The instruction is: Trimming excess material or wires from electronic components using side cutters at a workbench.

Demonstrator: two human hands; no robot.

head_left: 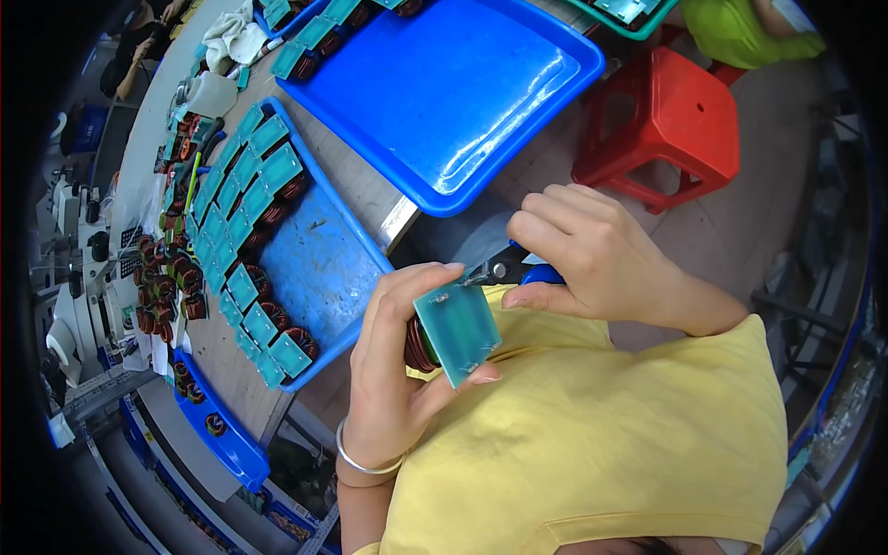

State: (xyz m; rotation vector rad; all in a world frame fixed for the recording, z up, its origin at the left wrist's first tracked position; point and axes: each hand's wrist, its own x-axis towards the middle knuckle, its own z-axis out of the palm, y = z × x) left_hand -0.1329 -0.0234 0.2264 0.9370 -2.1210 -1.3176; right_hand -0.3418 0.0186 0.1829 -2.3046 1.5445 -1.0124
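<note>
Left hand (393, 370): fingers grip a green circuit board (457, 331) with copper coil (418, 347).
Right hand (592, 259): fingers closed on blue-handled cutters (514, 269) touching the board's top edge.

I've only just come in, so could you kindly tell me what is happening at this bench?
A person in a yellow shirt holds a small green circuit board with a copper coil on its back in the left hand. The right hand holds blue-handled cutters at the board's upper edge. A blue tray on the table holds rows of similar boards; a larger blue tray lies beyond.

Bright even light, glare on blue tray (481, 102), fisheye bending, dark rim
</note>
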